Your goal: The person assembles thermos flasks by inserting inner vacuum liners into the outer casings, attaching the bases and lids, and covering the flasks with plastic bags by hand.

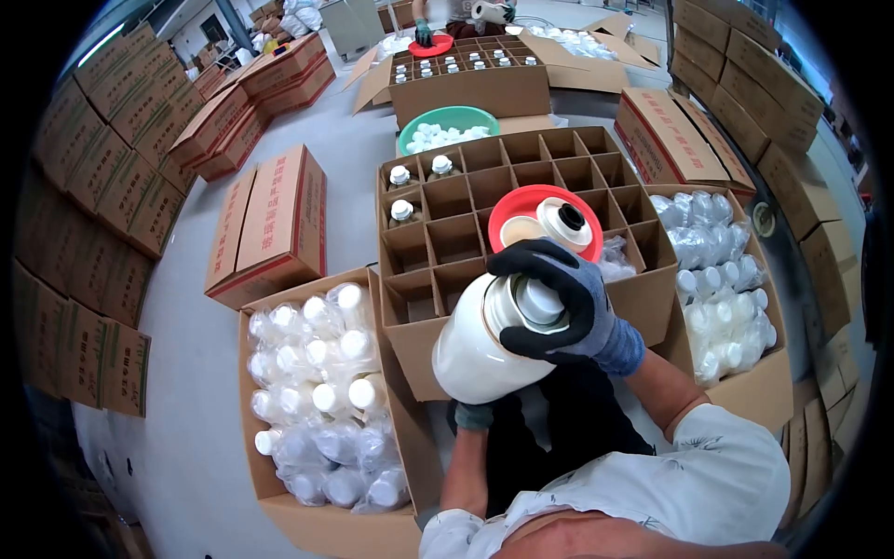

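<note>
A large cream-white bottle is held tilted in front of my body. My right hand, in a grey and black glove, wraps round the white cap at its mouth. Beneath the bottle is my left hand, mostly hidden; only its gloved wrist part shows. Just beyond, a red plate rests on the divided carton, with a cream disc and a white ring-shaped part with a black centre on it. Three capped bottles stand in the carton's left cells.
Open cartons of plastic-wrapped bottles flank me at left and right. A green basin of white caps sits beyond the divided carton. Farther off, a person's gloved hand is at another divided carton. Stacked boxes line both sides.
</note>
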A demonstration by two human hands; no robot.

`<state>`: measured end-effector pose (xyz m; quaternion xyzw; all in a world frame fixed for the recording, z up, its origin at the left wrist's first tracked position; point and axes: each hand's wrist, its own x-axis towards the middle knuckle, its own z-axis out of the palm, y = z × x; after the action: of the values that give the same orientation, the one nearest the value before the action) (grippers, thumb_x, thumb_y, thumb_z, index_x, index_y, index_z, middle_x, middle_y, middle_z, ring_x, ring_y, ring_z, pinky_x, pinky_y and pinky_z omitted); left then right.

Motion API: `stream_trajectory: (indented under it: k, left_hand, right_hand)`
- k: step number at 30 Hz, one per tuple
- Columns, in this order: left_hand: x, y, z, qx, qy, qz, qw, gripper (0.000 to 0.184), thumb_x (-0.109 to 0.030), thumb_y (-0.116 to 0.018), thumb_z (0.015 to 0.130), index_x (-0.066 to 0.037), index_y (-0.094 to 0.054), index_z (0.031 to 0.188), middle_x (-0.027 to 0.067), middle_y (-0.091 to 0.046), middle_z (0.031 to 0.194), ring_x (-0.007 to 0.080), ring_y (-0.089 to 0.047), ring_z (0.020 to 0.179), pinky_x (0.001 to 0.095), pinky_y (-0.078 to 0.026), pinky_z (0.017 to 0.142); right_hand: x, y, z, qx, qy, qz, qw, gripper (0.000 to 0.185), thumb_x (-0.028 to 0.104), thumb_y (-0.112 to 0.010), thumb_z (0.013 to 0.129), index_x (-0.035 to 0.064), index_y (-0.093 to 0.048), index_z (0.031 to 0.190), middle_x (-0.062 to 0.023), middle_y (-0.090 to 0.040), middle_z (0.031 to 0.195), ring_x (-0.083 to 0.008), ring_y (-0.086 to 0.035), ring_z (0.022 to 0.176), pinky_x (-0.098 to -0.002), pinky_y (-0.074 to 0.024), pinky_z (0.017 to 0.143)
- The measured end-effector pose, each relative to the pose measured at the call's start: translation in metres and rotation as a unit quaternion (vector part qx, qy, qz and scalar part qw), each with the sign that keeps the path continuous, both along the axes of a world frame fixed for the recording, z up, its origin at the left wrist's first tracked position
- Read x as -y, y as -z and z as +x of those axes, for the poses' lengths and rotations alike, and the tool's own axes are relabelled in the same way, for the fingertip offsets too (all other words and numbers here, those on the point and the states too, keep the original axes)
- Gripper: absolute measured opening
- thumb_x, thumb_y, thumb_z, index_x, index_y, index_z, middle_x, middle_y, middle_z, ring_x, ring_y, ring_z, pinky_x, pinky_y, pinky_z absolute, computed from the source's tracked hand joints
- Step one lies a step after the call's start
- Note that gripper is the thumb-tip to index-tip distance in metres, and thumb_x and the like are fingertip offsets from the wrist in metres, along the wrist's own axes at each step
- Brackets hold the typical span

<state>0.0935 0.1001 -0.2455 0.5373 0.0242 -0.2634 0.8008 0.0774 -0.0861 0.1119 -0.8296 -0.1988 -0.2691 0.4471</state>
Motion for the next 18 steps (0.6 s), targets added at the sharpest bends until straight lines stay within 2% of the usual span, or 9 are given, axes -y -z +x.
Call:
stream_trajectory:
  k: [5, 9, 13, 16, 17, 18]
  left_hand:
    - [0.001, -0.001, -0.027, -0.003, 0.012, 0.001, 1.0, 0.056, -0.028, -0.065, 0.082, -0.008, -0.048, 0.133, 0.0127, -0.056, 0.127, 0.0277, -0.053, 0.116, 0.0395, -0.046, 0.095]
    - [-0.012, -0.009, -0.026, -0.004, 0.021, 0.017, 1.0, 0.056, -0.026, -0.067, 0.081, -0.008, -0.049, 0.132, 0.0131, -0.057, 0.127, 0.0283, -0.053, 0.117, 0.0396, -0.045, 0.096]
    - [-0.03, -0.023, -0.012, 0.019, 0.026, 0.04, 0.999, 0.057, -0.024, -0.068, 0.08, -0.008, -0.05, 0.131, 0.0135, -0.057, 0.127, 0.029, -0.053, 0.118, 0.0397, -0.045, 0.097]
    - [-0.075, -0.058, 0.018, 0.083, 0.061, 0.094, 0.99, 0.057, -0.023, -0.069, 0.079, -0.008, -0.051, 0.13, 0.0138, -0.057, 0.126, 0.0294, -0.053, 0.118, 0.0397, -0.044, 0.098]
    - [-0.091, -0.082, 0.033, 0.121, 0.094, 0.129, 0.98, 0.057, -0.023, -0.069, 0.079, -0.007, -0.051, 0.13, 0.0139, -0.057, 0.126, 0.0296, -0.053, 0.118, 0.0397, -0.044, 0.098]
    - [-0.108, -0.113, 0.048, 0.169, 0.137, 0.174, 0.96, 0.057, -0.023, -0.07, 0.078, -0.007, -0.052, 0.13, 0.014, -0.057, 0.126, 0.0297, -0.052, 0.118, 0.0398, -0.044, 0.099]
  right_hand:
    - [-0.008, 0.013, 0.033, -0.044, -0.122, -0.022, 0.991, 0.055, 0.027, -0.083, 0.064, 0.0048, -0.062, 0.111, -0.0112, -0.064, 0.105, -0.0276, -0.063, 0.094, -0.0363, -0.0501, 0.084]
    - [-0.016, 0.003, 0.024, -0.045, -0.152, -0.056, 0.986, 0.06, 0.028, -0.083, 0.063, 0.0044, -0.062, 0.114, -0.0126, -0.063, 0.105, -0.0291, -0.063, 0.095, -0.0367, -0.0508, 0.083]
    - [-0.009, 0.007, 0.006, -0.016, -0.125, -0.021, 0.992, 0.063, 0.03, -0.084, 0.063, 0.0044, -0.06, 0.117, -0.0117, -0.063, 0.107, -0.0277, -0.062, 0.097, -0.0364, -0.0503, 0.084]
    - [0.011, 0.026, -0.021, -0.025, -0.039, 0.001, 0.999, 0.074, 0.026, -0.084, 0.067, 0.0024, -0.05, 0.129, -0.0158, -0.055, 0.123, -0.0302, -0.056, 0.111, -0.0396, -0.0451, 0.094]
    - [0.015, 0.036, -0.036, -0.028, -0.032, 0.017, 0.999, 0.084, 0.024, -0.084, 0.068, 0.0028, -0.041, 0.137, -0.0169, -0.049, 0.131, -0.0296, -0.051, 0.118, -0.0402, -0.041, 0.099]
    - [0.013, 0.05, -0.053, -0.053, -0.008, 0.065, 0.996, 0.091, 0.025, -0.084, 0.068, 0.0045, -0.033, 0.141, -0.0162, -0.048, 0.13, -0.028, -0.049, 0.12, -0.0395, -0.0393, 0.101]
